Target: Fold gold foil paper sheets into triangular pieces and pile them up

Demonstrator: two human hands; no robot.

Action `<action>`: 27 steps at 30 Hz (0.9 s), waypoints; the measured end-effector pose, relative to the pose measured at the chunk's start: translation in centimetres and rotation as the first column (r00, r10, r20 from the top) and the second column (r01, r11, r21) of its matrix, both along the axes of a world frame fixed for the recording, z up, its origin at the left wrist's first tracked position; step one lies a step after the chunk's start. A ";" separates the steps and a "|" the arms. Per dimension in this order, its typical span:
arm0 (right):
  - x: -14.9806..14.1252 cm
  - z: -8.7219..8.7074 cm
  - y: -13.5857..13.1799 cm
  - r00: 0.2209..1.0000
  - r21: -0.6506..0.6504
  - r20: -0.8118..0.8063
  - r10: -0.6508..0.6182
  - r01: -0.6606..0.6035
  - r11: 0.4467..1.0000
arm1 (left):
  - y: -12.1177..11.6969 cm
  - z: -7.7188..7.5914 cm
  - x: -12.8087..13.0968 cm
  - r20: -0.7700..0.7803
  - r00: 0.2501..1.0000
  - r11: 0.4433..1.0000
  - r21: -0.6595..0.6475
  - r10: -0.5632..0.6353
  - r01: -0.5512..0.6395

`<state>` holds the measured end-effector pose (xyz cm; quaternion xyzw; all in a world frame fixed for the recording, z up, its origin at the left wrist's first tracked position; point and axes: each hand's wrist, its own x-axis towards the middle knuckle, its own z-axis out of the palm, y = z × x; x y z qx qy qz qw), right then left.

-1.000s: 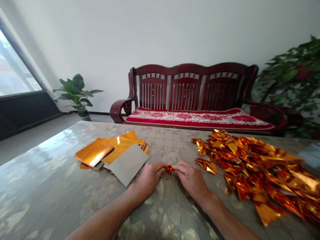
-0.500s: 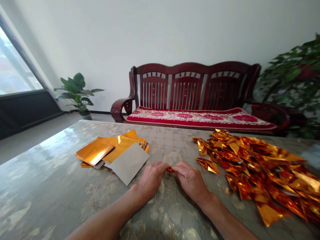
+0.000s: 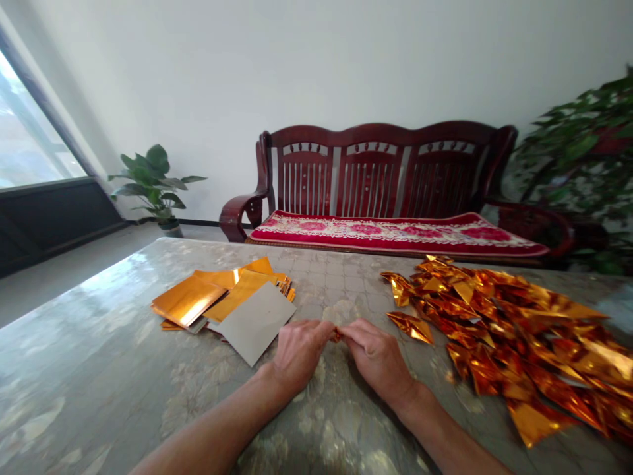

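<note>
My left hand (image 3: 298, 351) and my right hand (image 3: 376, 356) meet at the table's middle, fingers pinched together on a small folded piece of gold foil paper (image 3: 337, 334), mostly hidden between the fingertips. To the left lies a stack of flat gold foil sheets (image 3: 198, 298), with one sheet turned grey side up (image 3: 256, 322). On the right spreads a heap of folded gold foil pieces (image 3: 514, 336); one folded piece (image 3: 410, 326) lies close to my right hand.
The table (image 3: 99, 369) has a shiny marbled top. Behind it stands a dark red wooden bench (image 3: 376, 178) with a red cushion. A potted plant (image 3: 153, 185) sits on the floor at left, a big leafy plant (image 3: 583, 165) at right.
Both hands have closed tighter over the small foil piece, so less of it shows. The view has shifted slightly; the piles have not moved.
</note>
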<state>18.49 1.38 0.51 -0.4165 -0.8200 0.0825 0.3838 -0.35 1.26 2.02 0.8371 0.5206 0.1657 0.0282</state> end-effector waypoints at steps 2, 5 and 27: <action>0.0 -0.1 0.0 1.000 -0.001 -0.013 -0.005 0.005 1.000 | -0.1 0.2 0.2 -0.042 0.999 1.000 -0.005 0.021 -0.022; -0.1 -0.2 0.0 1.000 -0.006 -0.025 -0.015 0.015 1.000 | -0.1 0.4 0.5 -0.050 0.997 0.998 -0.041 0.055 -0.057; 0.1 -1.4 0.5 0.997 -0.024 -0.032 -0.069 0.068 0.997 | 1.0 -1.7 0.0 0.294 0.956 0.993 -0.115 0.014 0.021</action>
